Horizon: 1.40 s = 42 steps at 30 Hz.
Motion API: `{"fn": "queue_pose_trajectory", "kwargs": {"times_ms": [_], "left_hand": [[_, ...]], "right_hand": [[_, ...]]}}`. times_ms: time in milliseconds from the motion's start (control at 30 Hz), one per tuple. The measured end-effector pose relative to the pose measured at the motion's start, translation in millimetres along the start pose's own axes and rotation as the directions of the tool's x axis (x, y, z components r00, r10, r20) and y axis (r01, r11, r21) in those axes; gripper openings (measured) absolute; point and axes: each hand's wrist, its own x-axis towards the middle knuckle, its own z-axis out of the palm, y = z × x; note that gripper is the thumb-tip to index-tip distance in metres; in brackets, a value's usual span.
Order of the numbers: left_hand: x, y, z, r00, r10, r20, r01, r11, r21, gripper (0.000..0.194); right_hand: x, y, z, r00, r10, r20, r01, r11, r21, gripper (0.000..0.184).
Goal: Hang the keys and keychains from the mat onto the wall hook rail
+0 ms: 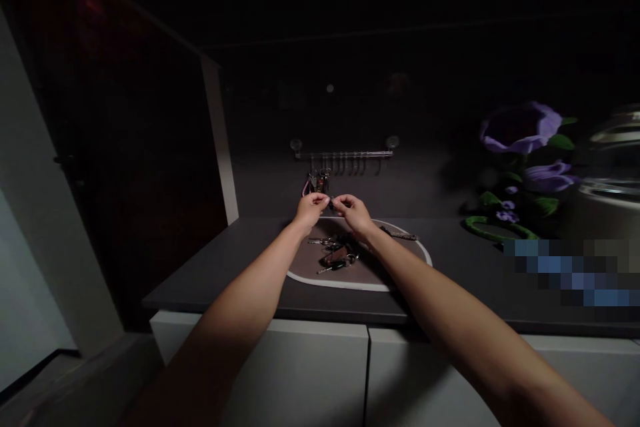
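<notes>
My left hand [313, 208] and my right hand [353, 211] meet above the back of a brown mat, both closed in a pinch. Between their fingertips is a small dark thing [331, 203] that looks like part of a set of keys; the fingers partly hide it. Just behind and above my left hand, several sets of keys [320, 181] hang from the left hooks of a clear rail [345, 155]. Below my hands, on the mat [305, 261], lie keys [320, 241], a brown key holder [337, 255] and a black-headed key [338, 265]. A patterned strap [403, 236] lies by my right wrist.
The mat's white rim [345, 285] is near the front of the dark counter [215, 263]. Purple flowers [523, 130] and a large glass-topped container [613, 167] stand at the right. White cabinet doors [320, 367] are below. A dark door [125, 147] is at the left.
</notes>
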Motion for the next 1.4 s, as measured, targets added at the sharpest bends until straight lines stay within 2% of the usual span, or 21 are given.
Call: {"fn": "queue_pose_trajectory", "kwargs": {"times_ms": [133, 200, 333, 533, 767, 967, 1133, 1267, 1400], "left_hand": [[3, -2, -0.1, 0.999, 0.051, 0.009, -0.051, 0.998, -0.022, 0.011], [4, -4, -0.4, 0.997, 0.080, 0.004, -0.079, 0.997, -0.025, 0.013], [5, -3, -1.0, 0.996, 0.076, -0.044, -0.077, 0.996, -0.045, 0.013], [5, 1, -1.6, 0.988, 0.001, -0.157, -0.008, 0.999, -0.045, 0.007], [8, -3, -4.9, 0.967, -0.098, -0.237, 0.092, 0.995, -0.034, 0.010], [12, -8, -8.2, 0.957, -0.086, -0.276, 0.090, 0.996, 0.002, 0.009], [14, -10, -8.5, 0.957, -0.068, -0.281, 0.079, 0.996, 0.030, 0.010], [14, -9, -9.2, 0.956, -0.078, -0.283, 0.093, 0.995, 0.040, 0.009], [14, -9, -10.0, 0.955, -0.069, -0.287, 0.089, 0.994, 0.057, 0.009]], "right_hand": [[2, -2, 1, 0.995, -0.098, -0.023, 0.098, 0.995, -0.026, 0.028], [3, -3, 3, 0.994, -0.103, -0.033, 0.103, 0.995, -0.002, 0.027], [8, -7, 7, 0.997, -0.013, -0.074, 0.021, 0.994, 0.111, 0.026], [27, -19, 7, 0.976, 0.132, -0.172, -0.094, 0.973, 0.213, 0.016], [60, -39, 13, 0.951, 0.130, -0.280, -0.095, 0.986, 0.136, 0.009], [81, -46, 27, 0.891, 0.209, -0.403, -0.175, 0.977, 0.119, 0.013], [92, -42, 34, 0.849, 0.224, -0.478, -0.208, 0.974, 0.087, 0.010], [95, -39, 35, 0.819, 0.259, -0.512, -0.231, 0.966, 0.120, 0.011], [95, -38, 34, 0.822, 0.295, -0.488, -0.228, 0.954, 0.193, 0.011]]}}
